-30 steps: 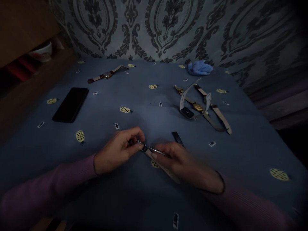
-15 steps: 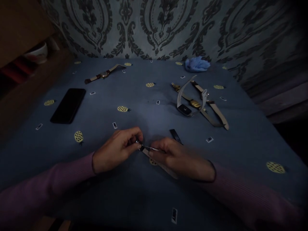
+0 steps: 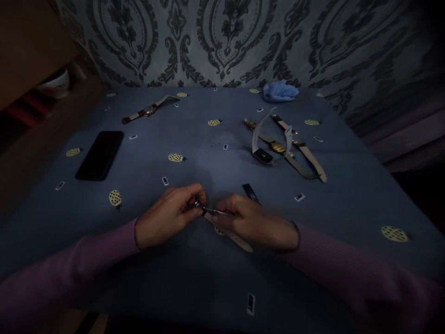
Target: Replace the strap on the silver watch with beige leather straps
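My left hand [image 3: 174,213] pinches a wristwatch by its small metal case, which the fingers mostly cover. The pale strap [image 3: 232,235] of this watch stretches down to the right, passing under my other hand. Closed around a thin metal tool [image 3: 216,212], my right hand [image 3: 255,220] points its tip at the end of the strap by the watch case. The tool's kind cannot be made out. Just behind my right hand lies a dark strap piece [image 3: 251,193], partly hidden by the knuckles.
A smartwatch [image 3: 263,156] with a pale band stands among other watches, one with a gold case [image 3: 278,147]. Another wristwatch [image 3: 149,110] lies far left, behind a black phone [image 3: 100,155]. A crumpled blue cloth [image 3: 280,91] sits by the wall. The tablecloth [image 3: 194,287] has a pineapple print.
My right hand has shifted slightly left and up with the tool, uncovering more of the pale strap's end. My left hand keeps its pinch on the watch. The view has moved slightly.
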`<state>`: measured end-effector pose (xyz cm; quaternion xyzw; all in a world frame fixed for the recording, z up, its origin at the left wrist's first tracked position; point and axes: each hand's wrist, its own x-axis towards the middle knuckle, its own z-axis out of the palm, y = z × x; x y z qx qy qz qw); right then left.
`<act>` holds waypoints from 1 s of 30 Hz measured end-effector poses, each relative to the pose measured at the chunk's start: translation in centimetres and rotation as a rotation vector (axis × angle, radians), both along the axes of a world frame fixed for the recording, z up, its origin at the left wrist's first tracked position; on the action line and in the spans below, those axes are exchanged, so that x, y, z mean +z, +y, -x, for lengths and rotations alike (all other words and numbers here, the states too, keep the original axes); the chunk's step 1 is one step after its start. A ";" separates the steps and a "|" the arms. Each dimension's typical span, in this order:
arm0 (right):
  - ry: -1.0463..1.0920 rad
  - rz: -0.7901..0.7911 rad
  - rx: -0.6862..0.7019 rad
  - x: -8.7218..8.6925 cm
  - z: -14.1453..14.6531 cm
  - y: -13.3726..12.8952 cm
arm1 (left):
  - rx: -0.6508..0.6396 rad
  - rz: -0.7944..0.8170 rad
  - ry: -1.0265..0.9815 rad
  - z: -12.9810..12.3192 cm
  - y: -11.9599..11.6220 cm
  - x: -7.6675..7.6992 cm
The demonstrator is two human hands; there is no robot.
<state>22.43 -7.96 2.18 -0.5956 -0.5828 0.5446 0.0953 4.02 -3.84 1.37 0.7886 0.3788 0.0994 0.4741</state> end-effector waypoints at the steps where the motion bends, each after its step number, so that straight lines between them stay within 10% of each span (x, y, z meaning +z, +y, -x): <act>1: -0.017 0.000 0.008 0.1 0.0 0.0 | 0.005 -0.005 0.006 -0.1 0.0 0.1; 30: -0.008 -0.212 -0.043 -0.7 -0.6 -1.1 | -0.021 -0.126 0.128 -1.1 -0.1 0.4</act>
